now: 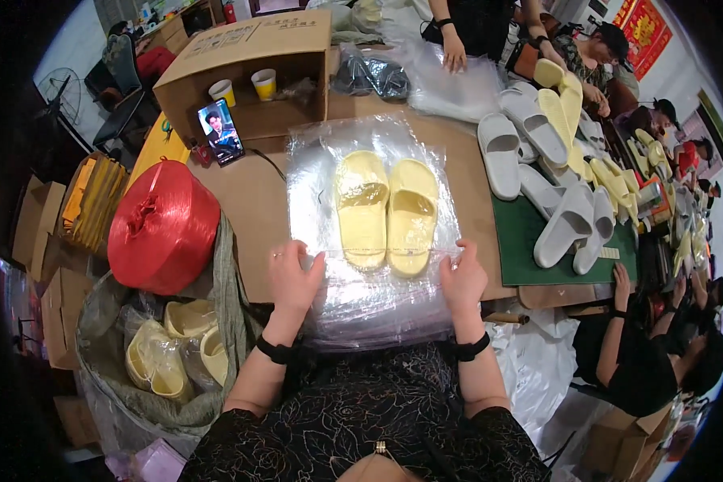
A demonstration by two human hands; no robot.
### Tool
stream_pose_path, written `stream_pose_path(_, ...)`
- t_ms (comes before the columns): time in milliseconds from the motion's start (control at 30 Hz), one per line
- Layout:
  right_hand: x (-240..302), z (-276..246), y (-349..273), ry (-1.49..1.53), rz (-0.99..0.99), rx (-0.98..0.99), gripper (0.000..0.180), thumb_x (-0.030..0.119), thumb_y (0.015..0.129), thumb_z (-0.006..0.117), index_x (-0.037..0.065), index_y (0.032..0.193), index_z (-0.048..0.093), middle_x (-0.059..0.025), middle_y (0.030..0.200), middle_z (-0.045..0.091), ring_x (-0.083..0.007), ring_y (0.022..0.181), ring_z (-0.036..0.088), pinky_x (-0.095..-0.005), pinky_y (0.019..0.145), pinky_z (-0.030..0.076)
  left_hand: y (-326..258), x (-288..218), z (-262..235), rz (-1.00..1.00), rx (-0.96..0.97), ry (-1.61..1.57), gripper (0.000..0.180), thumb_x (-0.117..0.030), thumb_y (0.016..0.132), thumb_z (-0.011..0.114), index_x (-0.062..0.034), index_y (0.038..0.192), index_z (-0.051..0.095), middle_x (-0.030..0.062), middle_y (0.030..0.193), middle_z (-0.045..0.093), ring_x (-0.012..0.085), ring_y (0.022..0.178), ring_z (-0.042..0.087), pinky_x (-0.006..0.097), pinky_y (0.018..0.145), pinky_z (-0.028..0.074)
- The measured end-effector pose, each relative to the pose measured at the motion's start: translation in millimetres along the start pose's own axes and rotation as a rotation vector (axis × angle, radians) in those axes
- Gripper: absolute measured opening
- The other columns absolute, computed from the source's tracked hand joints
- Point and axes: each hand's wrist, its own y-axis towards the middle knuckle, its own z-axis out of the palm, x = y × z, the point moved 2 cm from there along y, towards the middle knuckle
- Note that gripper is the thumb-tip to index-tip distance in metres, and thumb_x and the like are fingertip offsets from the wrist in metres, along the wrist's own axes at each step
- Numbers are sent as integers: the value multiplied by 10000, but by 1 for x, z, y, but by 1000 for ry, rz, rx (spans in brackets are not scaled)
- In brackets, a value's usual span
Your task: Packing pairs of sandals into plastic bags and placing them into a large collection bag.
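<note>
Yellow slippers (386, 210) lie paired inside a clear bag (371, 301).
Left hand (293, 279) and right hand (461, 278) each grip the bag mouth closed; pull evenly, keeping the pair flat.

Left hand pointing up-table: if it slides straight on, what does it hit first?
Likely the left yellow slipper inside the clear plastic bag that the left hand rests on; its heel end lies just ahead, though the exact line is hard to judge.

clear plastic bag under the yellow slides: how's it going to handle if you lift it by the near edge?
Likely floppy: the clear bag lies wrinkled and drapes over the table edge. Probably slippery too, given its glossy glare. The left hand and right hand pinch its near edge; lifted there, the yellow slippers would probably slide or sag the film rather than rise flat.
</note>
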Motion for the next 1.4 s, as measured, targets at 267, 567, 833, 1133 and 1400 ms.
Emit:
stream_pose_path(267, 8, 1, 2, -14, -118, 59, 264, 156, 832, 619, 165, 1095, 610, -149, 786, 648, -363, 769, 638, -475, 658, 495, -6, -34, 6, 626, 170, -49, 244, -139, 818, 662, -94, 1057, 663, 68, 1141, 648, 314, 1121, 559, 428, 931, 453)
stream_pose_path(567, 52, -33, -8, -106, -455, -307, 307, 239, 826, 722, 66, 1076, 672, -134, 1048, 581, -334, 977, 547, -440, 824, 466, -6, -23, 23, 434, 338, -157, 293, -248, 848, 686, -73, 1079, 650, 119, 1164, 614, 313, 1109, 558, 436, 968, 441)
stream_pose_path(833, 44, -1, -2, 181, -216, 82, 436, 261, 774, 790, 31, 1100, 615, -123, 977, 599, -288, 905, 576, -393, 807, 474, 5, -18, 23, -29, 126, 26, 804, -422, 752, 794, 75, 1297, 473, 262, 1205, 513, 423, 1082, 506, 465, 972, 409)
stream_pose_path(1133, 37, 6, -4, 297, -125, 96, 465, 266, 766, 800, 21, 1108, 602, -124, 973, 605, -274, 903, 582, -387, 821, 479, 33, -18, 31, -160, 465, -241, 654, -384, 720, 784, 0, 1180, 523, 207, 882, 652, 370, 875, 632, 447, 793, 498)
stream_pose_path(1400, 33, 8, -8, 340, -70, 54, 518, 275, 781, 791, 13, 1178, 585, -111, 974, 603, -254, 888, 580, -376, 814, 480, 28, -39, 48, -494, 425, -937, 817, -112, 763, 784, 8, 1426, 323, 89, 1083, 588, 177, 913, 580, 292, 777, 486)
